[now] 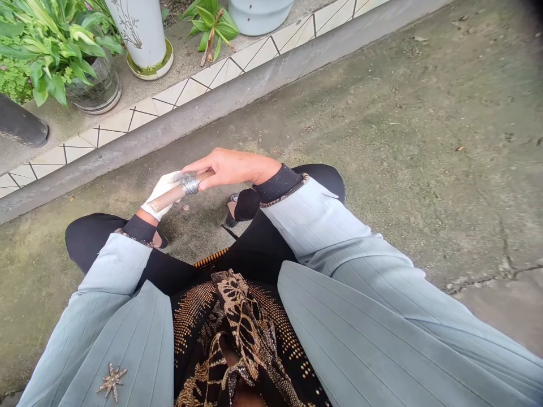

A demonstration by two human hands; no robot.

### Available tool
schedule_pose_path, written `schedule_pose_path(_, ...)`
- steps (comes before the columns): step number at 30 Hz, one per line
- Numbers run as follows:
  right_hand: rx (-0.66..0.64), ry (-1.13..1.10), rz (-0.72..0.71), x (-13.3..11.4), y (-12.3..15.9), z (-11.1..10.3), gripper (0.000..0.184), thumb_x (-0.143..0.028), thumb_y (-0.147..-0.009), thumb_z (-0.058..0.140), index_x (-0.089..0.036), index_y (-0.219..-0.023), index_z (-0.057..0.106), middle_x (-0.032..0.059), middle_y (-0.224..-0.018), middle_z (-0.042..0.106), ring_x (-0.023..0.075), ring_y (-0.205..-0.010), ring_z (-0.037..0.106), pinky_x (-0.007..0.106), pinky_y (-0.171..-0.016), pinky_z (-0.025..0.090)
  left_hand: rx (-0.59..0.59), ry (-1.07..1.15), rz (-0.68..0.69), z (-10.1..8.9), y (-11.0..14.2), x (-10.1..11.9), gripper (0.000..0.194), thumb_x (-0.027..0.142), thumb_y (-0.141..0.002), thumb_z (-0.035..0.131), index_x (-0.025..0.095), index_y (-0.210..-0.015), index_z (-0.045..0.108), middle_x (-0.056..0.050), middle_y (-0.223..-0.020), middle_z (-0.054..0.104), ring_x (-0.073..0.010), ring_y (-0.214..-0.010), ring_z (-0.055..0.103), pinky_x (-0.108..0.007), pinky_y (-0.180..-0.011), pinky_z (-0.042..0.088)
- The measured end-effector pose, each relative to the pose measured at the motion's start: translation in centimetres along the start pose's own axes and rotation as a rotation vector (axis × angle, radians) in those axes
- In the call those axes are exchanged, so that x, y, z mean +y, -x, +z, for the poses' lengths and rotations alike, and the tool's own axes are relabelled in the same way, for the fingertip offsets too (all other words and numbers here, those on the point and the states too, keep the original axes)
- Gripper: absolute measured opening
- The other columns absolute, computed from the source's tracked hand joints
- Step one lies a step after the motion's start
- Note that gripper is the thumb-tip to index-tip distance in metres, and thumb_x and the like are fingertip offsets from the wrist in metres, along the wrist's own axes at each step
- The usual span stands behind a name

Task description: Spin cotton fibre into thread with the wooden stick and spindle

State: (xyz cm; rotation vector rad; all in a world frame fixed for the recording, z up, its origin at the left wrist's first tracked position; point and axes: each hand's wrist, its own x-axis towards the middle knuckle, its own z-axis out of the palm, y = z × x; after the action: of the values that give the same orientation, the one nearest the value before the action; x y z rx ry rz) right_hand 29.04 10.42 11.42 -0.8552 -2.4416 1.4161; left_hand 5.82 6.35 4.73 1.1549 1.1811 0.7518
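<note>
My left hand (163, 192) wears a white glove and is wrapped round a brown wooden handle (169, 196) that points up to the right. A silvery metal band (190, 184) sits on the handle near its upper end. My bare right hand (231, 167) reaches in from the right, its fingers pinched on the handle's end just past the band. Whatever lies beyond the band is hidden under the right fingers. Both hands hover above my knees in black trousers, with grey striped sleeves behind them.
I sit low over a mossy concrete floor (403, 130). A raised kerb with diamond-patterned tiles (127, 121) crosses the upper left. Behind it stand a leafy potted plant (55, 51), a white vase (142, 34) and a pale pot (258, 14). A dark object (21, 124) lies at the left edge.
</note>
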Motion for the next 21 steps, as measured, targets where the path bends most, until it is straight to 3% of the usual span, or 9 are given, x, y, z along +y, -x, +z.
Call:
schedule_pose_path(7,0.041,-0.027,0.007,-0.1,-0.1,0.1,0.045,-0.027,-0.090,0.072,-0.019,-0.133,0.082,-0.0008,-0.098,0.078,0.0130,-0.082,0.056,0.027,-0.079,0.039,0.014,-0.046,-0.044,0.3,-0.1,-1.0,0.032,0.044,-0.080,0.080,0.021,-0.070,0.060,0.003,-0.054,0.052,-0.0108,-0.048,0.042,-0.026,-0.045,0.035)
schedule_pose_path(12,0.324,-0.064,0.103,1.1,-0.7,-0.1,0.053,-0.027,-0.095,0.069,-0.012,-0.145,0.072,0.0047,-0.102,0.076,0.0147,-0.080,0.055,0.030,-0.077,0.040,-0.133,-0.075,0.092,0.5,0.8,-1.0,0.033,0.052,-0.091,0.071,0.019,-0.090,0.074,-0.002,-0.065,0.060,-0.0136,-0.058,0.051,-0.027,-0.056,0.044)
schedule_pose_path(16,0.440,0.148,0.254,1.6,-1.0,-0.4,0.049,-0.029,-0.097,0.070,-0.012,-0.143,0.073,0.0094,-0.108,0.075,0.0228,-0.096,0.061,0.034,-0.084,0.042,-0.244,-0.224,0.139,0.6,1.3,-0.5,0.031,0.048,-0.093,0.066,0.018,-0.093,0.074,-0.001,-0.066,0.061,-0.0145,-0.062,0.053,-0.028,-0.062,0.043)
schedule_pose_path(21,0.397,0.486,0.475,1.3,-1.0,-0.4,0.046,-0.030,-0.102,0.067,-0.016,-0.146,0.071,0.0164,-0.118,0.075,0.0326,-0.110,0.065,0.038,-0.089,0.043,-0.440,-0.497,0.096,0.5,1.6,-0.1,0.027,0.039,-0.094,0.057,0.018,-0.098,0.075,0.000,-0.070,0.063,-0.0140,-0.061,0.053,-0.028,-0.063,0.043)
